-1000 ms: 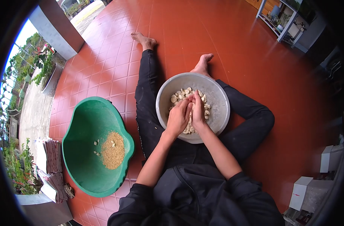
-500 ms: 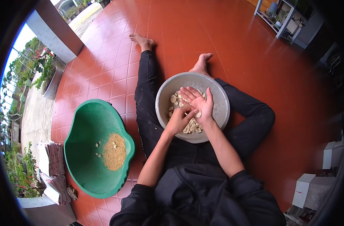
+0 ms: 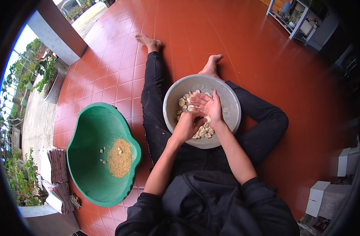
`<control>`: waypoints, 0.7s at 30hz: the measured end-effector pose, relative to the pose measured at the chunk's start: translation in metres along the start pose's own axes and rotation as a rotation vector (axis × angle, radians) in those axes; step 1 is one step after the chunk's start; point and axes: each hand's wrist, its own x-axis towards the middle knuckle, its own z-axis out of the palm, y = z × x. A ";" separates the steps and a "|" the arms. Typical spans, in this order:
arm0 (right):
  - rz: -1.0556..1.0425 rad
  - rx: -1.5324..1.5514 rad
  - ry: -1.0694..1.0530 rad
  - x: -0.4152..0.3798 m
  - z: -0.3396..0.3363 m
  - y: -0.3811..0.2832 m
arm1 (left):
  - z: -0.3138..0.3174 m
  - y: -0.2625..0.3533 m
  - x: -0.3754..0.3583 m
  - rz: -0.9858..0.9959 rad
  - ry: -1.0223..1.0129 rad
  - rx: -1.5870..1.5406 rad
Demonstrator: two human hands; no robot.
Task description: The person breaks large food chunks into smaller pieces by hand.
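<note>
Pale, off-white crumbly lumps (image 3: 204, 132) lie inside a round grey bowl (image 3: 230, 118) with a broad rim, gathered towards its near side and along its far left part. The bowl sits between the person's legs, just in front of the lap. Over it, the right hand (image 3: 212, 111) is turned palm up, its fingers stretched out towards the far left and its thumb standing well apart from them. The left hand (image 3: 185, 127) meets it from the side, fingers bent inwards and narrowly set near the right palm. A pale piece shows between the thumb of the left hand and the base of the right palm; whether the left fingers pinch it, I cannot tell. Black trousers (image 3: 151, 102) flank the bowl, the right knee bent outwards. Left of the left leg, a deep green basin (image 3: 92, 169) with a wavy rim holds a mound of golden-tan grain (image 3: 120, 163), with a few pale bits on and beside it. Beyond the basin, stacked folded papers (image 3: 57, 163) rest near the edge of the glossy red tiled floor (image 3: 262, 67).
</note>
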 end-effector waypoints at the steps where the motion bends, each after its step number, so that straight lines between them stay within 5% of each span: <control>1: -0.064 -0.293 0.073 0.002 -0.004 0.002 | 0.000 0.001 0.000 0.039 0.081 -0.005; 6: -0.487 -1.293 0.054 -0.006 0.000 0.007 | -0.002 -0.018 0.004 0.057 0.338 -0.132; 12: -0.356 -1.554 -0.273 -0.020 0.011 -0.008 | -0.014 -0.030 -0.002 0.089 0.388 0.053; 21: -0.244 -1.827 -0.350 -0.068 -0.016 -0.001 | 0.026 -0.066 -0.018 0.221 -0.016 0.403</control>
